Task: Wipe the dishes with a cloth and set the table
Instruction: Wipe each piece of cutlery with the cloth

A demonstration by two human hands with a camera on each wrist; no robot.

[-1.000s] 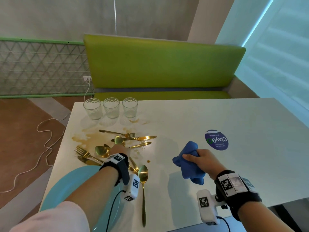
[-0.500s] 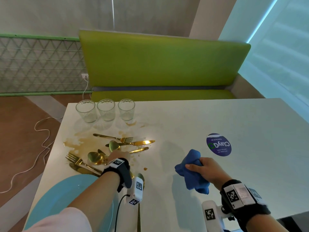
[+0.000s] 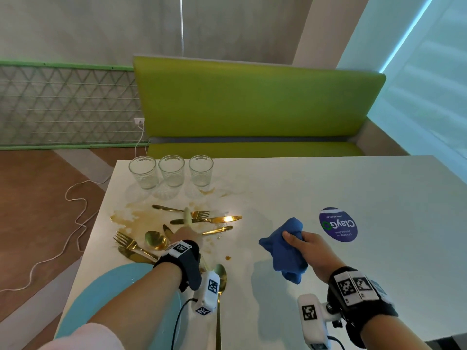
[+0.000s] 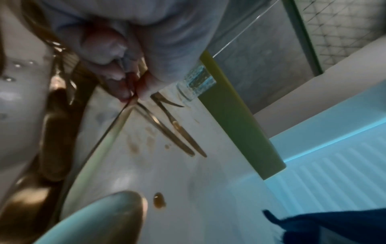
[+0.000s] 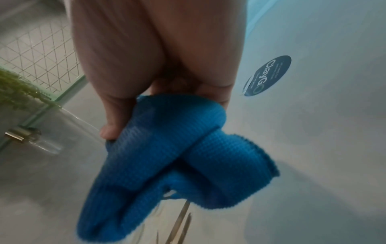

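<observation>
My left hand (image 3: 183, 234) (image 4: 132, 97) pinches the thin handle of a gold spoon (image 3: 187, 216) (image 4: 117, 121) in the cutlery heap, with one end of the spoon raised off the table. Gold forks (image 3: 131, 245), knives (image 3: 217, 219) and another spoon (image 3: 155, 239) lie around it in a brown spill (image 3: 131, 215). My right hand (image 3: 300, 242) (image 5: 167, 92) grips a bunched blue cloth (image 3: 285, 251) (image 5: 177, 158) just above the white table (image 3: 278, 193), to the right of the cutlery. A light blue plate (image 3: 111, 296) sits under my left forearm.
Three empty glasses (image 3: 171, 171) stand in a row at the table's far left edge. One gold spoon (image 3: 220, 276) lies by my left wrist. A round purple sticker (image 3: 338, 224) is to the right of the cloth. A green bench (image 3: 252, 107) stands behind the table.
My left hand has closed on the gold spoon and tipped one end up off the table. The right hand keeps the cloth in nearly the same place.
</observation>
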